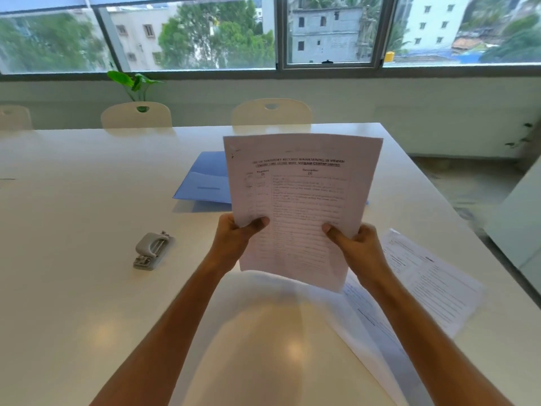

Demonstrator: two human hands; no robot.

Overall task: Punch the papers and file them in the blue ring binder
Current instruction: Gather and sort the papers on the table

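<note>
You've got both hands up in front of you holding a small stack of printed papers [301, 200] off the bench [73, 215], tilted up toward your face. Your left hand [234, 238] pinches the lower left edge of the stack, thumb lying across the front of the top sheet and the other fingers tucked behind it where you can't see them. Your right hand [357, 244] does the same on the lower right edge, thumb on the front pointing inward, fingers curled round the back. The top sheet has a bold underlined heading and a table of text under it (too blurry to read properly).

The blue ring binder [205, 180] lies on the bench behind the stack, its right part hidden by the sheets you're holding. It looks opened flat, but I can't tell for sure, and no rings are visible from here.

The grey hole punch [153, 249] sits on the bench well off to your left, apart from everything else and nobody touching it.

More loose printed sheets [430, 279] lie flat on the bench under and beside your right forearm, fanned out toward the near edge.

Across the bench there are two cream chairs [136, 115] pushed in, a little green plant [133, 83] behind the left one, and a wide window [205, 33] looking out on trees and buildings.
</note>
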